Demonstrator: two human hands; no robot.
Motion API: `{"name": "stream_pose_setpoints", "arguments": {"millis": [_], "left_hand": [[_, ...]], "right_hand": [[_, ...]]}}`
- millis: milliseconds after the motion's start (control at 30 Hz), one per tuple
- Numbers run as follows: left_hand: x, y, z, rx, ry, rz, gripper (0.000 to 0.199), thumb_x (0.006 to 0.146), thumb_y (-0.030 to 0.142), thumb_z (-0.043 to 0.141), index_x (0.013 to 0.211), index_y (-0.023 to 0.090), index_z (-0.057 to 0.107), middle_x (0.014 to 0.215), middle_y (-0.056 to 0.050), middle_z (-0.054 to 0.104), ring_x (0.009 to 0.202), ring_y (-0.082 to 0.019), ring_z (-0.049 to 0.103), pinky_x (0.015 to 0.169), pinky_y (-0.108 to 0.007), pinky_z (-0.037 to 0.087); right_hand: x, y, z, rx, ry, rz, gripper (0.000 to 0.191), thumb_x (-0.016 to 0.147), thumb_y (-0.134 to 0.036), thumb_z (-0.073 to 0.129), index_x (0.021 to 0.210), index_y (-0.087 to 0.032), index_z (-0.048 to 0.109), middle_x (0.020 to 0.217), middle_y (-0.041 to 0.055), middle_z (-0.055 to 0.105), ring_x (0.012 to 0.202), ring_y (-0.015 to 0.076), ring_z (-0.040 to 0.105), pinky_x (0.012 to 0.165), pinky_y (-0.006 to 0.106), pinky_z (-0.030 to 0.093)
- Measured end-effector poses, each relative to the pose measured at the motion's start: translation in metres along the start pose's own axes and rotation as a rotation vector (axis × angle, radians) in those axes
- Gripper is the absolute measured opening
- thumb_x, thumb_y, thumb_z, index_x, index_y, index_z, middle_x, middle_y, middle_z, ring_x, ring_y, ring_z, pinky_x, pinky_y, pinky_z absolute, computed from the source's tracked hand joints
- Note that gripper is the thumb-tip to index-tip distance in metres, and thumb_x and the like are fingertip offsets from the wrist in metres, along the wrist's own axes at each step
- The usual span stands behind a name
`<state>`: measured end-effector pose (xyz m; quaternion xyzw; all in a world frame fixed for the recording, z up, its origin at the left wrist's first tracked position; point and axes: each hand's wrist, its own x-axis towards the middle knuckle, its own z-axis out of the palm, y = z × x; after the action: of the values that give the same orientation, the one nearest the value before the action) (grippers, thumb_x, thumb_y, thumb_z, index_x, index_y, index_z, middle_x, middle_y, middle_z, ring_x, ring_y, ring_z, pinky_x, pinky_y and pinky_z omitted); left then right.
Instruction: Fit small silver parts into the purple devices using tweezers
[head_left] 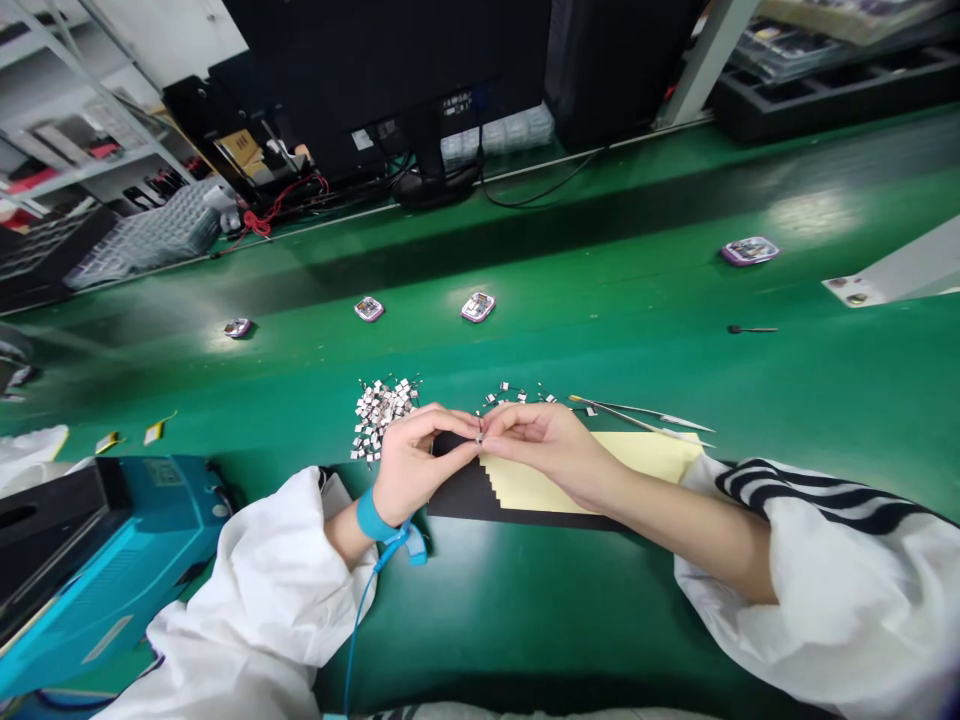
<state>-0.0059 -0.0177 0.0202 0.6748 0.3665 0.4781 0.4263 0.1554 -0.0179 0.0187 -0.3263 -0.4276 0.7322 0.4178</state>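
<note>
My left hand (424,465) and my right hand (540,450) meet at their fingertips over a black mat, and both pinch a tiny metal part (478,435). Most of that part is hidden by my fingers. Just left of my left hand lies a heap of small metal-and-white components (382,412). A thin scatter of similar pieces (517,397) lies above my fingers. Beyond my right hand are two pairs of steel tweezers (637,416). Under my right wrist lies a pale yellow sheet (592,465) on the black mat (457,495).
A blue anti-static wrist strap (375,522) circles my left wrist, its cord running down. A teal machine (127,530) stands at the left. Small electronic modules (478,306) lie on the green bench mat. A monitor stand (431,170) and cables stand behind.
</note>
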Motion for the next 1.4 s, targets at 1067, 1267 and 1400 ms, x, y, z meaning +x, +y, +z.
{"name": "stream_pose_setpoints", "arguments": {"millis": [1067,1267,1400], "left_hand": [[0.019,0.011,-0.013,0.44,-0.129,0.106,0.006,0.071,0.015,0.062,0.076,0.018,0.063,0.078,-0.002,0.062,0.074,-0.012,0.058,0.068,-0.024,0.048],[0.037,0.007,-0.004,0.68,-0.232,0.066,0.009,0.073,0.023,0.061,0.079,0.017,0.059,0.08,-0.002,0.062,0.074,-0.015,0.059,0.068,-0.025,0.049],[0.027,0.022,-0.002,0.904,-0.374,0.125,0.06,0.068,0.037,0.063,0.117,0.011,0.04,0.106,-0.014,0.055,0.097,-0.026,0.053,0.081,-0.038,0.046]], "right_hand": [[-0.005,-0.073,-0.052,-1.349,-0.066,-0.041,0.013,0.069,-0.023,0.059,0.079,-0.017,0.054,0.078,0.0024,0.06,0.069,0.0159,0.056,0.062,0.028,0.04],[-0.014,-0.095,-0.072,-1.918,-0.215,0.458,0.021,0.063,-0.031,0.063,0.073,-0.014,0.055,0.075,0.0076,0.059,0.072,0.0236,0.056,0.052,0.026,0.033],[-0.008,-0.088,-0.073,-1.911,-0.197,0.455,0.008,0.065,-0.021,0.058,0.069,-0.015,0.055,0.073,0.0075,0.059,0.071,0.0224,0.055,0.05,0.025,0.031]]}}
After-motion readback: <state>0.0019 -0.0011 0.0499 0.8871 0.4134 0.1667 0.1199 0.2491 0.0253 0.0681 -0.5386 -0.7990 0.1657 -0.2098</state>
